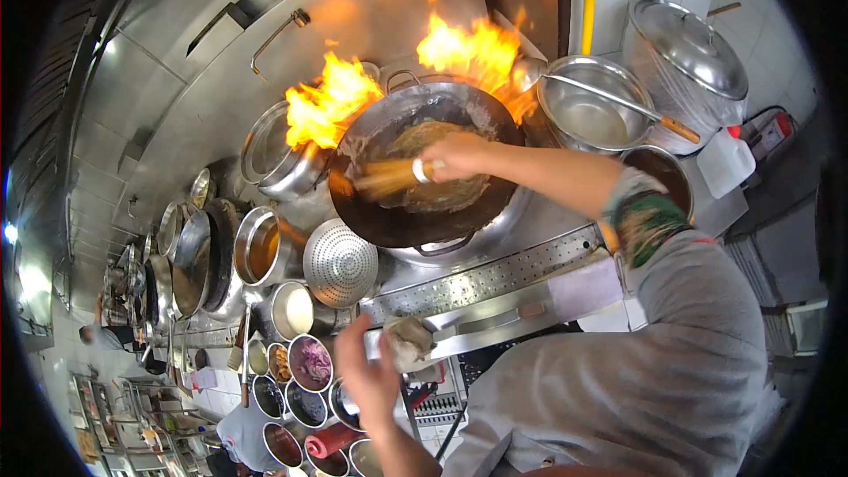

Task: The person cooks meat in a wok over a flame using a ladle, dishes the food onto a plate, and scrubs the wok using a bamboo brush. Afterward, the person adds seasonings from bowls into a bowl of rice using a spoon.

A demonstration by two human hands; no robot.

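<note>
My right hand [458, 156] is closed around a bamboo wok brush [387, 178], which has a white band near the grip. The brush is inside a large dark wok [402, 228], and its bristles are blurred by motion. Brownish, wet-looking liquid or residue lies in the bottom of the wok. Below the wok, my left hand [371, 375] is raised with its fingers apart, slightly blurred and holding nothing visible. Beside it, a crumpled cloth [409, 342] rests on the front edge of the stove.
Tall flames [473, 51] rise behind the wok. A perforated strainer [341, 262] and a pot of amber liquid [263, 247] stand to its left. A ladle [618, 106] lies across a metal basin [583, 128] on the right. Several ingredient containers, one with purple shreds [312, 362], sit below.
</note>
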